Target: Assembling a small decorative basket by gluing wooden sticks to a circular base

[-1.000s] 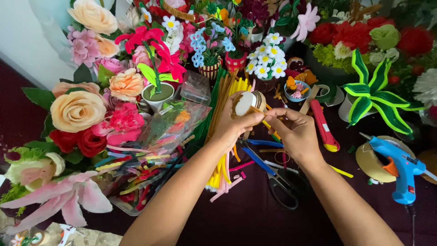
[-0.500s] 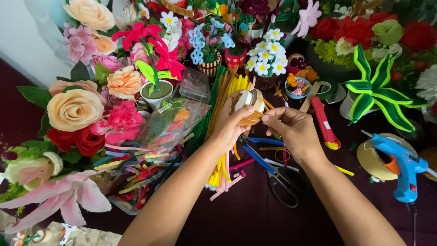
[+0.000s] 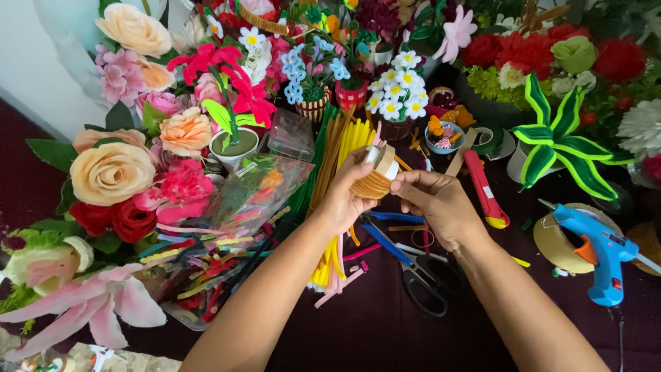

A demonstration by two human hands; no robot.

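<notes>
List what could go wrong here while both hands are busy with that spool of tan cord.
1. The left hand holds the tan spool in the air while the right hand pinches at it; the cord could slip and unwind.
2. Open scissors lie just under the wrists; a lowered hand might catch the blades.
3. The blue glue gun sits close to the right forearm and could be knocked.

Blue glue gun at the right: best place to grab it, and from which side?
Take the glue gun by its handle, the thick lower part pointing toward the camera, coming from the near side. The orange trigger sits above it and the nozzle points up-left over a tape roll, so that end is cluttered.
</notes>
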